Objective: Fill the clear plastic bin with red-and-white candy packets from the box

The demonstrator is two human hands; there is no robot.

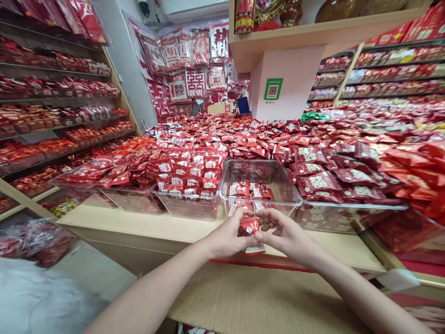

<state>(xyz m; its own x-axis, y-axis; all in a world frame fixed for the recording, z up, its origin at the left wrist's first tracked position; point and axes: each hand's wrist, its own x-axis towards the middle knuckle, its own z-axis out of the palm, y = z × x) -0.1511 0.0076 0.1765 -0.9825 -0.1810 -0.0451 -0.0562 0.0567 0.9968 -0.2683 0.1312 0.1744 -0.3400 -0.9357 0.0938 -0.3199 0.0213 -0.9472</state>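
My left hand (227, 236) is closed around small red packets with white print (251, 226), held in front of the counter edge. One packet's pale lower end pokes out beneath the fingers. My right hand (283, 234) meets it from the other side, its thumb and curled fingers pinching at the same packets. How many there are is hidden by the fingers. Just beyond both hands stands a clear plastic bin (295, 200), with several red-and-white packets (239, 189) lying in neat rows on its bottom.
A bin heaped with red packets (191, 174) adjoins on the left, one with dark red packets (320, 182) on the right. The wooden counter (139, 222) runs beneath them. Stocked shelves (52, 97) line the left wall. A white pillar (288, 69) carries a green QR sign (273, 89).
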